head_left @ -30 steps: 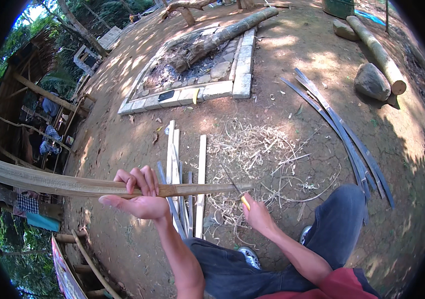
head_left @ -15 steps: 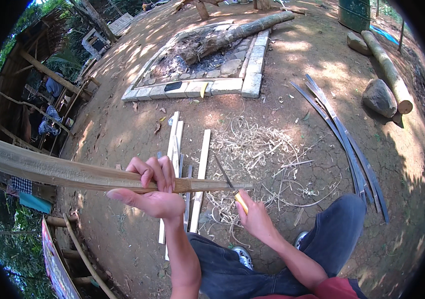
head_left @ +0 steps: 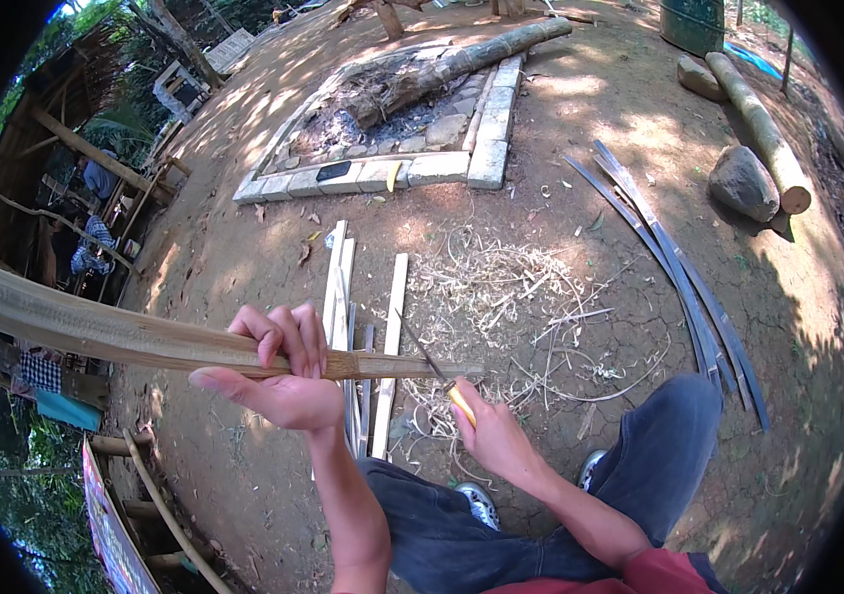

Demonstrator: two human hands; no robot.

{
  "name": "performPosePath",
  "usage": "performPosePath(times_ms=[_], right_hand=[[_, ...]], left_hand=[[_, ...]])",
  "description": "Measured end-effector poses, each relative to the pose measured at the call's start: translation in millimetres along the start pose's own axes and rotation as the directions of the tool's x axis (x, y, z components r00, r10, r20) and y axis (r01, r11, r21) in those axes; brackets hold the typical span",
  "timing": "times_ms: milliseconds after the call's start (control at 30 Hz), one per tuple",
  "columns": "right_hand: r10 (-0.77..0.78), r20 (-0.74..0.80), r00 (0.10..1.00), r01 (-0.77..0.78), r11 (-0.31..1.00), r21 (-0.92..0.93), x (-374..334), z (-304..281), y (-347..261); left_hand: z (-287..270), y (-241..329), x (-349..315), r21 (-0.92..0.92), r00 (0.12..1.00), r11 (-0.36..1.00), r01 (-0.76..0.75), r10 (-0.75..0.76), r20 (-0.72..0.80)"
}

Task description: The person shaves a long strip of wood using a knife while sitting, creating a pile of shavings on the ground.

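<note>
My left hand grips a long split bamboo strip that runs from the far left edge to its tip near the middle. My right hand holds a knife with a yellow handle. Its thin dark blade angles up and crosses the strip close to the tip. Below my hands are my knees in dark jeans and one grey shoe.
Several pale cut bamboo slats lie on the dirt by a heap of shavings. Dark long strips curve at the right. A stone-edged fire pit holds a log, with a boulder beyond. People sit at the left.
The view has shifted slightly; both hands keep their hold, and the knife blade stays against the strip near its tip.
</note>
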State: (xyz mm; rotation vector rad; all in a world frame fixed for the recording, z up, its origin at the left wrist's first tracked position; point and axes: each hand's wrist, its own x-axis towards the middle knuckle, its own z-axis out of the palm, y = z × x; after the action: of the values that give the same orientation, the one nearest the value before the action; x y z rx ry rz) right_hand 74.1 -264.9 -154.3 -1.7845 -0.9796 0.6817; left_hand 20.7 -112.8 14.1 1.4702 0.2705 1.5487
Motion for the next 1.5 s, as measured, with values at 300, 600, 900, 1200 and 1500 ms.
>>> performPosePath(times_ms=[300,600,900,1200,1500], right_hand=[[0.098,-0.044,0.994,-0.100,0.994,-0.050,15.4,41.5,92.2],[0.003,-0.033,0.999,0.001,0.994,0.106,10.2,7.4,8.2],[0.156,-0.096,0.983,-0.162,0.985,-0.056,23.8,41.4,86.4],[0.135,-0.112,0.984,-0.144,0.987,-0.073,19.1,33.9,98.3],[0.105,-0.015,0.994,-0.105,0.993,0.046,10.0,18.3,16.3]], left_hand=[[-2.5,-7.9,4.4,-0.043,0.999,0.998,0.034,-0.034,-0.009],[-0.7,-6.3,0.1,-0.064,1.000,0.998,0.017,-0.016,0.005],[11.2,-11.9,2.0,-0.029,1.000,1.000,0.002,-0.003,-0.009],[4.8,-11.7,0.3,-0.004,0.999,1.000,-0.005,0.005,-0.049],[0.4,-4.3,-10.5,-0.035,1.000,0.999,-0.006,0.005,-0.025]])
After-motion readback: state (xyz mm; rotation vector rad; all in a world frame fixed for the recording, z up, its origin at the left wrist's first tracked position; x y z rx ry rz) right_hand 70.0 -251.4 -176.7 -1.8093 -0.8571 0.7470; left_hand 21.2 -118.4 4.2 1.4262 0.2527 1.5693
